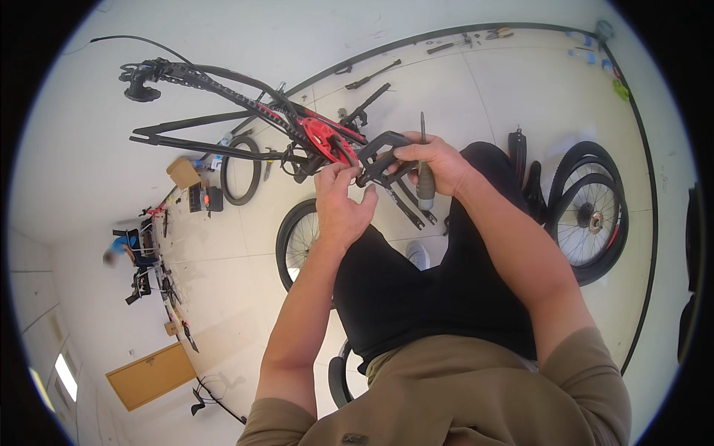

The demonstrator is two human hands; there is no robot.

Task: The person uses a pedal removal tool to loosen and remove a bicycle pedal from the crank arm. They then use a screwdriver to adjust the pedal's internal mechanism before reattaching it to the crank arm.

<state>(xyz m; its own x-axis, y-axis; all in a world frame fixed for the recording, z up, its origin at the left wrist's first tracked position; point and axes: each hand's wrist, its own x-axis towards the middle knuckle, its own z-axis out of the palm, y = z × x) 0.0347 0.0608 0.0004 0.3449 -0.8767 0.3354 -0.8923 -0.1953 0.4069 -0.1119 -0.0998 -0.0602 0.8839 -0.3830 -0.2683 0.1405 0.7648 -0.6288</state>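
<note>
A black bicycle pedal (385,152) lies in front of me, by the red chainring (327,139) of a black and red bike frame (230,93). With thumb and fingers, my right hand (440,165) grips the pedal's outer side. The same hand also holds a screwdriver (425,182), its grey handle down and its thin shaft pointing up. My left hand (342,204) is closed at the pedal's inner end, beside the crank. Its fingers partly hide the joint, so I cannot tell whether the pedal is attached. Below the pedal, a black fork (407,208) shows.
Wheels (591,212) lie on the floor at right, near a black saddle (533,186). Another wheel (297,241) is by my left forearm, and a tire (241,169) lies farther left. Tools, including a hammer (446,47), line the far wall. Another person (123,249) works at far left.
</note>
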